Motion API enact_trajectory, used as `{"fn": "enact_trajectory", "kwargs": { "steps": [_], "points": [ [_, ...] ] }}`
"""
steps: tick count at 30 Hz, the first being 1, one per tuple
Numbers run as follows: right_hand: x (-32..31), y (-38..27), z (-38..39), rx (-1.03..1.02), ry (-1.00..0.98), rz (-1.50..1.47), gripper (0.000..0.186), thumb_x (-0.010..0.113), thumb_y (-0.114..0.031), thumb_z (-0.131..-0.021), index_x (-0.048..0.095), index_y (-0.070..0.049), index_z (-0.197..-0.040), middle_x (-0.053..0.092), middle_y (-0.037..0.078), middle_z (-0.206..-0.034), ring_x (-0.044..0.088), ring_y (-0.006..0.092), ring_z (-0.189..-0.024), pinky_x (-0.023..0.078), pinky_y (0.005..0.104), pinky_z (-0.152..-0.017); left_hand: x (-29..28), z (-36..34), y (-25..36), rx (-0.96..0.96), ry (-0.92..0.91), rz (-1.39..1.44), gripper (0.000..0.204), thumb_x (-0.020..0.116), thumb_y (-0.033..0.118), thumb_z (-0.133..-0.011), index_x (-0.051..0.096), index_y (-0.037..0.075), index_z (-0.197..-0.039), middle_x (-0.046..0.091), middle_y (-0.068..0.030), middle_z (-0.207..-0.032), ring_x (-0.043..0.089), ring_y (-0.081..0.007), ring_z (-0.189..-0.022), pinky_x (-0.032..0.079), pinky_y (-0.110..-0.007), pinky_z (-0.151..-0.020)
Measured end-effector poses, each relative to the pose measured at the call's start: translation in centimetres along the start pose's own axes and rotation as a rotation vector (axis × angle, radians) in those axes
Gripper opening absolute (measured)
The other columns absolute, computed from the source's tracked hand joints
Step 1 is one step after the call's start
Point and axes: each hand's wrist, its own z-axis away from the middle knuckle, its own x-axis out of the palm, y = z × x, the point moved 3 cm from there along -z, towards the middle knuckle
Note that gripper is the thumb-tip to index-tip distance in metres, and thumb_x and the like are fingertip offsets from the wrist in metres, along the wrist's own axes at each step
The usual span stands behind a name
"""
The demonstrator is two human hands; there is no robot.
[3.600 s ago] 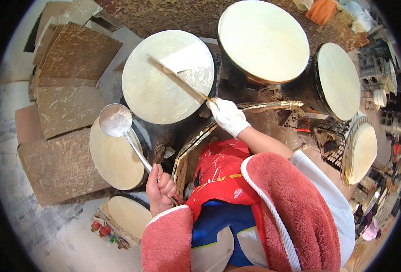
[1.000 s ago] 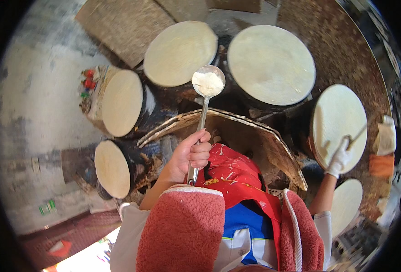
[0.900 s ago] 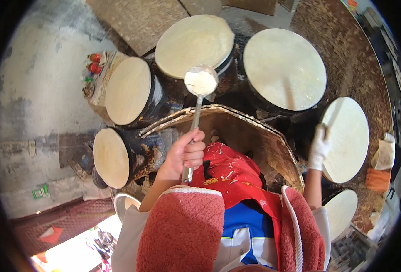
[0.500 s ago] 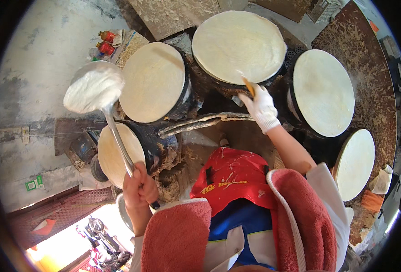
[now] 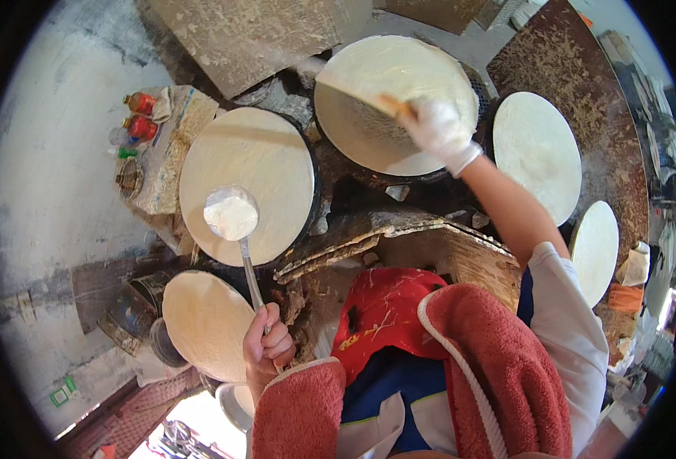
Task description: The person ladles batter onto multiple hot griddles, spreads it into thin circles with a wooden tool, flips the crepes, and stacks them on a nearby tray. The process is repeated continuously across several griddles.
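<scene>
My left hand (image 5: 269, 336) grips the handle of a metal ladle (image 5: 250, 268). White batter (image 5: 232, 217) fills its bowl, which hangs over the pale round pancake (image 5: 276, 164) on the left griddle. My right hand (image 5: 439, 131), in a white glove, is closed on a tool with an orange-brown handle (image 5: 390, 104); motion smears its thin, pale, blade-like part. That tool crosses the large pancake (image 5: 418, 69) on the far middle griddle. Below it, part of that round surface looks darker and speckled; whether the sheet is lifted there I cannot tell.
More pale pancakes lie on round griddles at the right (image 5: 537, 153), farther right (image 5: 596, 252) and near left (image 5: 204, 329). Red-capped bottles (image 5: 140, 115) stand on a crusted ledge at left. A batter-stained board (image 5: 269, 38) lies behind. A crusted low edge (image 5: 384, 229) runs before me.
My left hand has brought the ladle rightward and lower, over the left griddle. My right hand has moved up from the middle griddle's near edge, over its pancake. The whole view has shifted.
</scene>
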Motion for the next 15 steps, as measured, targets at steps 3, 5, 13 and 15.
{"fn": "enact_trajectory", "kwargs": {
  "steps": [3, 5, 13, 15],
  "points": [
    [-7.4, 3.4, -1.7, 0.259, 0.201, -0.216, 0.039, 0.061, -0.041, -0.086, 0.071, -0.011, -0.109, 0.071, 0.016, -0.088, 0.07, 0.0238, -0.081, 0.053, 0.0334, -0.077, 0.3, -0.8, 0.7, -0.033, -0.051, -0.033, 0.029, 0.033, 0.035, -0.105, 0.039, 0.017, -0.083, 0.022, 0.0091, -0.048, 0.019, -0.0034, -0.036, 0.018, -0.021, -0.032],
    [-11.5, 6.8, -0.2, 0.315, 0.407, -0.702, 0.041, 0.066, -0.033, -0.085, 0.068, 0.001, -0.108, 0.07, 0.006, -0.087, 0.064, 0.012, -0.076, 0.052, 0.0278, -0.072, 0.7, -1.4, 0.7, -0.072, -0.127, -0.009, 0.029, 0.033, 0.035, -0.105, 0.039, 0.017, -0.083, 0.022, 0.0087, -0.048, 0.02, -0.0037, -0.036, 0.019, -0.022, -0.032],
    [-20.1, 21.2, 21.0, 0.836, 1.007, -0.903, 0.029, 0.069, -0.032, -0.084, 0.06, -0.004, -0.088, 0.052, 0.002, -0.06, 0.043, 0.0118, -0.045, 0.034, 0.029, -0.04, 3.9, -3.5, -3.7, -0.343, -0.321, -0.068, 0.03, 0.029, 0.037, -0.106, 0.04, 0.018, -0.085, 0.023, 0.0071, -0.049, 0.023, -0.006, -0.035, 0.027, -0.025, -0.034],
    [-21.3, 23.8, 28.1, 0.772, 1.2, -1.018, 0.03, 0.067, -0.035, -0.085, 0.061, -0.006, -0.086, 0.052, 0.001, -0.06, 0.043, 0.0113, -0.045, 0.034, 0.0286, -0.041, 5.3, -4.1, -6.0, -0.369, -0.29, -0.152, 0.031, 0.029, 0.037, -0.106, 0.04, 0.016, -0.085, 0.023, 0.007, -0.049, 0.022, -0.0061, -0.035, 0.028, -0.026, -0.033]
  ]
}}
